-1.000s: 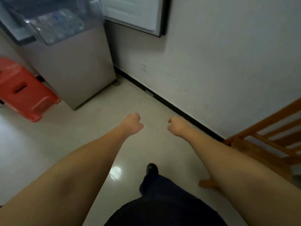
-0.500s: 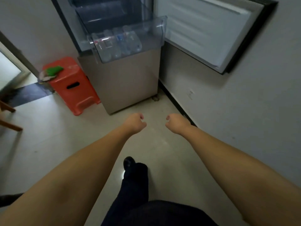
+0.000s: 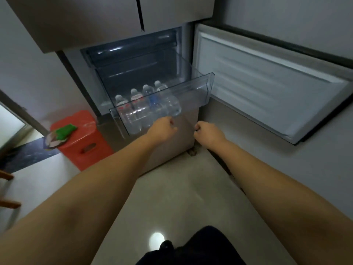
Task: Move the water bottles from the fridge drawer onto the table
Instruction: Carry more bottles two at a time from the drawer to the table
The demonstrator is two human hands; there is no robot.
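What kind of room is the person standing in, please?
Probably a home kitchen. A grey fridge stands with its lower door open and a clear plastic drawer pulled out, holding four clear water bottles. A red plastic stool stands beside it.

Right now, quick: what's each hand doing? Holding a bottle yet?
Left hand: fingers curled, holding nothing, just in front of the drawer.
Right hand: fingers curled, holding nothing.
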